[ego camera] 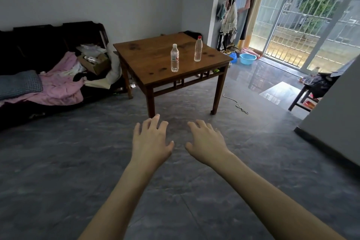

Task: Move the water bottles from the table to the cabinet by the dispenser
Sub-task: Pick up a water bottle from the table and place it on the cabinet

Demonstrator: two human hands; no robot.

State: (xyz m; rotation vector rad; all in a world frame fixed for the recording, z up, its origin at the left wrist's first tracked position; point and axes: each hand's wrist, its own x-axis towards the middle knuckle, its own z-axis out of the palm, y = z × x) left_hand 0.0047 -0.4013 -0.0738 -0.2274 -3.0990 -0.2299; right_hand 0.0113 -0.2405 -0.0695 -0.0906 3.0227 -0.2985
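Two clear water bottles stand upright on a square wooden table (148, 58) across the room. The white-capped bottle (174, 58) is nearer the front edge; the red-capped bottle (198, 49) stands to its right and further back. My left hand (151, 142) and my right hand (206, 143) are stretched out side by side, palms down, fingers spread and holding nothing. Both hands are well short of the table, over the floor. No cabinet or dispenser is in view.
A dark sofa (39, 48) piled with clothes and a box lines the left wall. A blue basin (247, 58) sits by the barred balcony door. A cord (236, 104) lies on the floor right of the table. A wall corner (331, 115) and a low stool (303, 95) are at right.
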